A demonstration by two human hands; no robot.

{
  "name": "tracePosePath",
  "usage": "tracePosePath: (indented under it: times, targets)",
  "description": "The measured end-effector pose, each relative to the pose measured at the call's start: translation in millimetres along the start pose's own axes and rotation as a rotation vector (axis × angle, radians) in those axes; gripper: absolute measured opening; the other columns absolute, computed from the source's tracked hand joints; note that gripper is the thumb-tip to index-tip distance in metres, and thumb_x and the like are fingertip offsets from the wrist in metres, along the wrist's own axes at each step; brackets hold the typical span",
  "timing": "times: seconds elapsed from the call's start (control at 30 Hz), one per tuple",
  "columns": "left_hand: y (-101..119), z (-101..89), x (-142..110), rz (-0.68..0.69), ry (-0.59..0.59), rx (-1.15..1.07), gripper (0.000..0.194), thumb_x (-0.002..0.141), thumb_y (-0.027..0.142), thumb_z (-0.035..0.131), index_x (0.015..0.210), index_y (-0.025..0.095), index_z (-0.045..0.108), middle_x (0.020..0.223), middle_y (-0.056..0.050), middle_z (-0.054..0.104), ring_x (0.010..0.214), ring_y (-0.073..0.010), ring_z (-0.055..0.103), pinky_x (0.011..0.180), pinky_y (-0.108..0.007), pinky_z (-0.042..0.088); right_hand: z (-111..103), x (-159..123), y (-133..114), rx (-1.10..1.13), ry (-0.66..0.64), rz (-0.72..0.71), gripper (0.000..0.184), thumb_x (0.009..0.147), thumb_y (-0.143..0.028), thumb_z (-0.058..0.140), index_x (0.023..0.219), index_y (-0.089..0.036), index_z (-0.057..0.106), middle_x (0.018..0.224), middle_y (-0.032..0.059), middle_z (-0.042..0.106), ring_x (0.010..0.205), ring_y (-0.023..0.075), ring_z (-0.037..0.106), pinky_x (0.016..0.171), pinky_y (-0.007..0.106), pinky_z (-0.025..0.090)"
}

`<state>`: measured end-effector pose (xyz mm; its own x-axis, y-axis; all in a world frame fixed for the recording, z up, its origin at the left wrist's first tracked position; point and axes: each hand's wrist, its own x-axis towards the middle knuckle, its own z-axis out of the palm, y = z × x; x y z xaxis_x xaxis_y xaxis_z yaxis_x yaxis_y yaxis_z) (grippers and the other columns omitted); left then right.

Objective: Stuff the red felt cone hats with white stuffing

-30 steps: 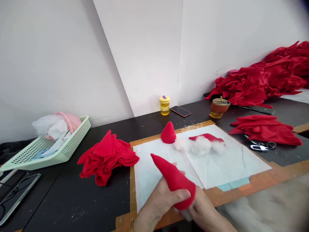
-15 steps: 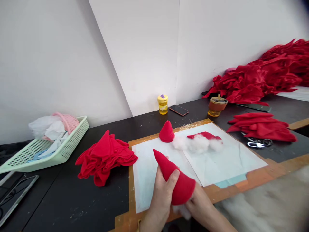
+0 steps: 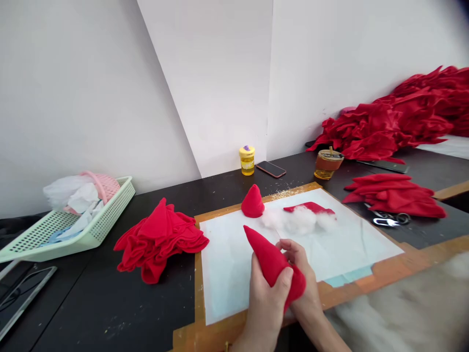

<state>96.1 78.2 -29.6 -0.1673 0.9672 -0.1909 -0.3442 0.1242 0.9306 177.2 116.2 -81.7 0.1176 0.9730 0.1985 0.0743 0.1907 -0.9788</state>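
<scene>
A pointed red felt cone (image 3: 268, 256), its tip up and to the left, is gripped in my left hand (image 3: 267, 298), with the thumb across its front. My right hand (image 3: 306, 283) presses against the cone's right side, its fingers curled at the far side and partly hidden. The cone's wide end faces down toward me, and I cannot see inside it. Beyond my hands, a second red cone (image 3: 252, 202) stands upright on the white sheet (image 3: 227, 274). White stuffing (image 3: 298, 220) lies beside it, partly over a flat red felt piece (image 3: 311, 207).
To the left are a heap of red pieces (image 3: 159, 239) and a pale green basket (image 3: 110, 210). A yellow-lidded cup (image 3: 247, 160), a phone (image 3: 271, 169) and a brown-banded cup (image 3: 328, 164) stand behind. Scissors (image 3: 401, 218) and red fabric (image 3: 395, 195) lie right; more stuffing (image 3: 406, 303) fills the lower right.
My right hand has come out from under the cone's wide end and moved up to its right side. The cone has shifted slightly right; the stuffing at its opening no longer shows.
</scene>
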Motion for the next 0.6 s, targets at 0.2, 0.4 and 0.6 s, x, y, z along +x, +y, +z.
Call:
tracePosePath:
  times: [0.2, 0.4, 0.6]
  targets:
    - [-7, 1.5, 5, -0.049, 0.091, 0.034, 0.076, 0.079, 0.038, 0.078, 0.143, 0.025, 0.039, 0.134, -0.01, 0.062, 0.124, -0.0294, 0.062, 0.104, -0.04, 0.053, -5, -2, 2, -0.048, -0.111, -0.055, 0.033, 0.09, -0.028, 0.057, 0.123, -0.023, 0.055, 0.111, 0.0072, 0.067, 0.085, 0.0193, 0.068, 0.071, 0.029, 0.06]
    - [26, -17.7, 11, -0.008, 0.129, -0.184, 0.092, 0.08, 0.04, 0.079, 0.155, 0.027, 0.027, 0.141, -0.014, 0.057, 0.127, -0.0294, 0.06, 0.105, -0.038, 0.052, -33, -19, 0, -0.387, -0.094, -0.654, 0.042, 0.092, -0.013, 0.057, 0.131, -0.03, 0.056, 0.148, 0.0112, 0.048, 0.13, 0.0313, 0.054, 0.094, 0.044, 0.058]
    - [17, -19.2, 11, 0.006, -0.032, -0.004, 0.074, 0.078, 0.047, 0.079, 0.144, 0.03, 0.052, 0.139, -0.01, 0.061, 0.131, -0.0299, 0.058, 0.108, -0.035, 0.05, -30, -8, -6, -0.514, -0.317, -0.701, 0.08, 0.09, -0.024, 0.068, 0.16, -0.034, 0.031, 0.171, 0.0072, 0.005, 0.15, 0.0491, 0.023, 0.107, 0.065, 0.048]
